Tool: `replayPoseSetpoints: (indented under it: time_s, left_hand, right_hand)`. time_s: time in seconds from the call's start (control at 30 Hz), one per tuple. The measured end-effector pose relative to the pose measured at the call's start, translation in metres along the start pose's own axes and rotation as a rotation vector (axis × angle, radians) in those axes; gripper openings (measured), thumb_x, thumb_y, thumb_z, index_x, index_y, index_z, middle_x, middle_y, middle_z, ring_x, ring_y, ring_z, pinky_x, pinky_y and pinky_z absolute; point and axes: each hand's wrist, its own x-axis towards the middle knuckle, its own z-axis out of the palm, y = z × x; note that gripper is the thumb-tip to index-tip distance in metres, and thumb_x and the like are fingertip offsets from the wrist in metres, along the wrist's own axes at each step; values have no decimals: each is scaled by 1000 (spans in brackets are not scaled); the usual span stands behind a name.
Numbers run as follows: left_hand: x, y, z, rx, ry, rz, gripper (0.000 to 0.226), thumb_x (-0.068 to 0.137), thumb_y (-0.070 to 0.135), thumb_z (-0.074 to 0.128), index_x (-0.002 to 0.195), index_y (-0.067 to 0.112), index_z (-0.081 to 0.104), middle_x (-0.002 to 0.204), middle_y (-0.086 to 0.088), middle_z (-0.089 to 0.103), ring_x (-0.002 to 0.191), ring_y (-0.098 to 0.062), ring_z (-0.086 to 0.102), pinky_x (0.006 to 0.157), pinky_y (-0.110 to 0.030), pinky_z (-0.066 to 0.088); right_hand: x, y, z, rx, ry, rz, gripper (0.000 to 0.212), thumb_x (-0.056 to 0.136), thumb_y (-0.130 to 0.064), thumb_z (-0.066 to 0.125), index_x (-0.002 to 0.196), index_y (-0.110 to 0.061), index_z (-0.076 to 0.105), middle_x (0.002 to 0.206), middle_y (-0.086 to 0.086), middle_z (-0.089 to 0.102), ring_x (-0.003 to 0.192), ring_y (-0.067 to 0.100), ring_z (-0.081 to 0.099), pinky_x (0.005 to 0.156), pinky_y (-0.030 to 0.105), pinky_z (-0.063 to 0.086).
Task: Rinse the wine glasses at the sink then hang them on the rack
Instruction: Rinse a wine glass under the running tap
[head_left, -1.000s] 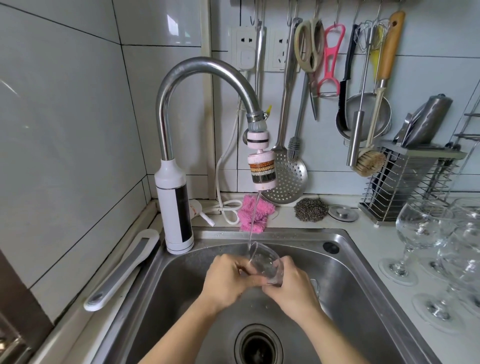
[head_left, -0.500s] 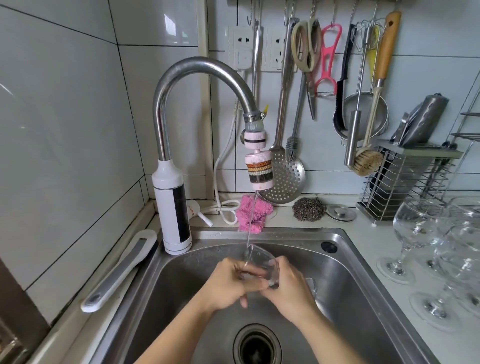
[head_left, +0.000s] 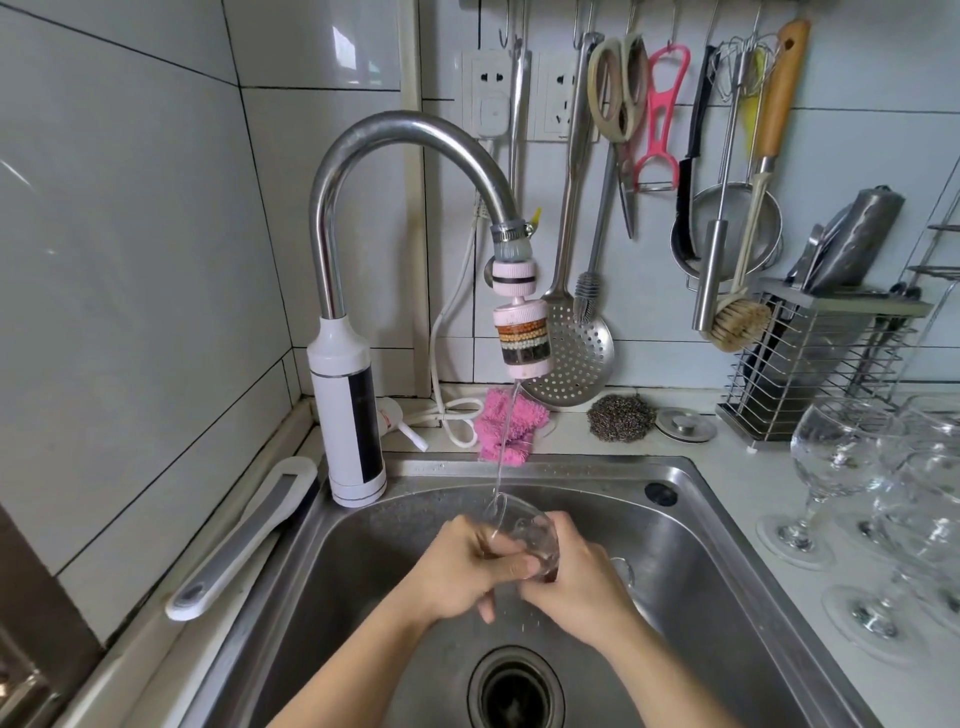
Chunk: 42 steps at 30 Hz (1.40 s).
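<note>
Held glass (head_left: 522, 527): stem hidden; rightmost glasses (head_left: 937, 467) cropped.

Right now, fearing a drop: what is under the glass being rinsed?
Steel sink, its drain nearer the person. The left hand and right hand, gripping the wine glass, hide the spot directly beneath.

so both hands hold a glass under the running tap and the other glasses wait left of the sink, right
No: the head view shows the other glasses right of the sink, not left. The left hand and right hand do hold a glass under the running tap.
</note>
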Motion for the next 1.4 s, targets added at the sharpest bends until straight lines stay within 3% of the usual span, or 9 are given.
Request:
replayPoseSetpoints:
  time_s: [0.13, 0.3, 0.5, 0.63, 0.73, 0.9, 1.0, 1.2, 1.4]
  left_hand:
    - [2, -4, -9, 102, 248, 71, 13, 72, 25, 93, 67, 23, 82, 61, 11, 73, 49, 7, 54, 53, -10, 39]
    - [1, -3, -1, -44, -96, -30, 16, 91, 25, 77, 106, 29, 82, 93, -4, 81, 37, -8, 56, 44, -18, 44]
    - [4, -5, -1, 52, 264, 70, 14, 71, 25, 94, 67, 23, 80, 64, 5, 73, 52, -3, 57, 52, -18, 42]
    - [1, 0, -2, -43, 23, -7, 8, 86, 38, 80, 85, 30, 83, 74, 5, 78, 36, -9, 52, 43, -22, 44]
    - [-3, 0, -2, -75, -108, -123, 33, 93, 56, 63, 84, 30, 82, 51, -5, 68, 38, -14, 59, 50, -24, 51]
    - [-1, 2, -7, -132, 0, -70, 22, 93, 28, 75, 92, 7, 81, 88, -6, 81, 35, -10, 51, 45, -25, 53]
    - [2, 1, -9, -104, 133, -62, 5, 87, 18, 82, 85, 14, 83, 88, -12, 79, 36, -12, 50, 40, -21, 44]
    - [1, -2, 4, -133, -200, -110, 19, 94, 20, 73, 111, 23, 81, 100, -1, 81, 45, -12, 67, 40, -20, 48]
    - [3, -1, 2, 58, 203, 17, 13, 75, 18, 91, 68, 19, 80, 67, 1, 75, 35, -16, 51, 39, -22, 39]
  right_hand:
    - [2, 0, 0, -11, 68, -12, 41, 73, -36, 76, 106, -31, 53, 92, -12, 68, 88, 12, 64, 69, 26, 45]
    - [0, 4, -2, -38, 40, -37, 49, 70, -26, 77, 97, -32, 36, 81, -6, 66, 75, 19, 63, 67, 39, 50]
    - [0, 0, -3, -50, 37, 23, 58, 68, -39, 82, 100, -33, 33, 91, -12, 65, 78, 13, 60, 55, 23, 39]
    - [1, 1, -2, -18, 18, 22, 55, 69, -29, 79, 108, -31, 40, 93, -9, 68, 86, 18, 66, 73, 34, 52]
    - [0, 0, -2, -60, -7, 16, 50, 71, -28, 68, 116, -32, 47, 99, -8, 71, 94, 19, 67, 76, 34, 53]
    - [0, -1, -2, -69, 1, 33, 40, 73, -28, 71, 107, -28, 51, 99, -6, 69, 93, 20, 66, 79, 39, 53]
    - [0, -3, -4, -95, 50, 37, 43, 74, -25, 73, 105, -30, 44, 95, -7, 68, 89, 22, 65, 74, 40, 53]
    - [-2, -1, -3, -118, 10, -3, 46, 76, -24, 69, 99, -32, 30, 79, -11, 59, 75, 19, 58, 68, 38, 47]
    - [-2, -3, -5, -30, 22, 60, 61, 67, -34, 81, 105, -34, 34, 96, -9, 68, 86, 22, 66, 72, 40, 55]
